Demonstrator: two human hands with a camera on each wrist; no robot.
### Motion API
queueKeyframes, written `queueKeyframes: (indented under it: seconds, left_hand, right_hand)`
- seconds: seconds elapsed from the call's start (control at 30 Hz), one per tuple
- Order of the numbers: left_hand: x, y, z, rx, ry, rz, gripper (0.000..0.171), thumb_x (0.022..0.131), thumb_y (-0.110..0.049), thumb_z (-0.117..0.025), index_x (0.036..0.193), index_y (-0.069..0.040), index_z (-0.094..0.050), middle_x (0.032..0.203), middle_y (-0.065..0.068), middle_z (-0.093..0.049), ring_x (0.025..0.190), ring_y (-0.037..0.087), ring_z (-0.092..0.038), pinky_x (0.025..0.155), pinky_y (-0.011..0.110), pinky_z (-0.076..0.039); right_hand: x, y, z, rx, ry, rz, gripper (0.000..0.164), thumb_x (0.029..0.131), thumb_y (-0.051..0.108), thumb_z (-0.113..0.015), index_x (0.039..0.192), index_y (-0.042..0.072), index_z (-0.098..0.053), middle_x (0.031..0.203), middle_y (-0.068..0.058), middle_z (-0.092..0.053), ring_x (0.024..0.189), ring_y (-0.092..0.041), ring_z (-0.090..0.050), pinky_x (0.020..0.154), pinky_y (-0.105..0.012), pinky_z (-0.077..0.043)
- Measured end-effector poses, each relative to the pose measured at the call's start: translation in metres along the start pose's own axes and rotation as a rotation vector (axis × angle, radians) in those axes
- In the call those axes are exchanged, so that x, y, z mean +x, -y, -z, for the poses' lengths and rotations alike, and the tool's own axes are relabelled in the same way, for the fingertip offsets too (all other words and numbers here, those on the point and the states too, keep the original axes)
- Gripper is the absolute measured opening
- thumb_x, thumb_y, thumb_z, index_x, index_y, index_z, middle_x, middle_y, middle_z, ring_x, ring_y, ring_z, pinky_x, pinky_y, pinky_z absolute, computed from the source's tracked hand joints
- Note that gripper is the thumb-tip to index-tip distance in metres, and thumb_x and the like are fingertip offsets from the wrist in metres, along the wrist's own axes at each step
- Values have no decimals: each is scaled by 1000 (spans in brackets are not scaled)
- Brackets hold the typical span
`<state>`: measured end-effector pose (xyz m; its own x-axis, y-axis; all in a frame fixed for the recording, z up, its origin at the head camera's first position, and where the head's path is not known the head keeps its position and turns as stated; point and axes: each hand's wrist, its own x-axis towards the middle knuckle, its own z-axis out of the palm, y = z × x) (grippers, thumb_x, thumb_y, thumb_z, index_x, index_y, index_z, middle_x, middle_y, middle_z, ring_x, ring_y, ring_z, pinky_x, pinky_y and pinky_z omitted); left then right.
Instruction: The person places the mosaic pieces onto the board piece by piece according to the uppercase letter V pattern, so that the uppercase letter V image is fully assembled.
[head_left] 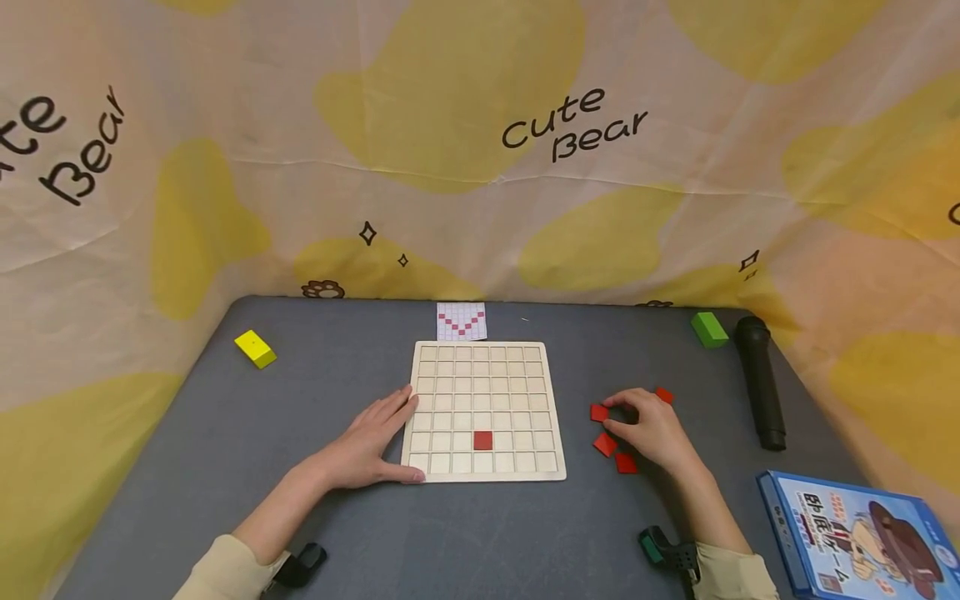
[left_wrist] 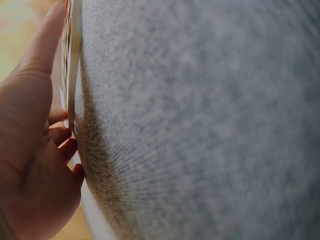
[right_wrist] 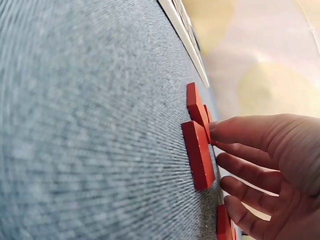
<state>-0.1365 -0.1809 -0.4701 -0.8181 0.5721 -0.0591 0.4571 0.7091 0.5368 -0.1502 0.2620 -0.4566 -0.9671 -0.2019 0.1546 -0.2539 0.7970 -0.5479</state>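
A pale wooden grid board (head_left: pixel 445 422) lies on the table, with one red square tile (head_left: pixel 483 440) in a cell of its second row from the near edge. My left hand (head_left: pixel 372 442) rests along the board's left side, fingers nearly straight at the edge and thumb at the near left corner. To the right of the board, the thumb and index finger of my right hand (head_left: pixel 651 429) pinch a red tile (head_left: pixel 597 412) at its edges, low at the table. Around that hand lie more red tiles, one nearer (head_left: pixel 626 463) and one behind the knuckles (head_left: pixel 663 394).
A small card (head_left: pixel 462 322) with a pink V pattern lies behind the board. There is a yellow block (head_left: pixel 256 349) at the far left. A green block (head_left: pixel 708 330), a black microphone (head_left: pixel 761 383) and a blue box (head_left: pixel 862 533) are on the right. Printed fabric (head_left: pixel 450 167) hangs behind the table.
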Motion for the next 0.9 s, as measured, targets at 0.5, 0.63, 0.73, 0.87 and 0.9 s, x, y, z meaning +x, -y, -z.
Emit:
queueKeyframes:
  seconds: [0.5,0.63,0.73,0.87,0.9]
  left_hand:
    - [0,-2,0,6,-18,-1,106,80,-58,-72,154,0,-23,160,19,-15,145,38,-15,112,59,-15]
    - [2,-3,0,6,-15,-3,106,80,-58,-72,154,0,-22,161,18,-14,146,37,-14,113,58,-15]
    - [2,-4,0,5,-10,-3,106,80,-58,-72,154,0,-22,161,18,-14,146,38,-14,113,58,-14]
    - [1,-4,1,10,-9,4,106,80,-58,-72,154,0,-22,160,19,-14,146,38,-14,113,58,-14]
    - [1,-4,1,9,-9,6,106,80,-58,-72,154,0,-22,160,19,-14,146,38,-15,113,58,-14]
  right_hand:
    - [4,9,-11,14,-8,-32,21,82,18,-79,100,9,-73,109,-11,-67,103,-31,-59,89,-50,-47]
    - [8,16,-20,49,-11,-30,22,82,20,-80,100,11,-73,108,-8,-67,104,-30,-60,90,-49,-47]
    - [12,25,-27,77,-11,-9,22,81,20,-81,100,12,-73,106,-6,-67,101,-27,-60,88,-47,-48]
    - [18,40,-37,115,10,16,23,80,22,-82,100,15,-74,103,-1,-67,95,-21,-59,82,-41,-48]
    - [20,45,-39,123,19,24,23,80,22,-82,100,16,-74,102,0,-67,93,-20,-59,80,-39,-48]
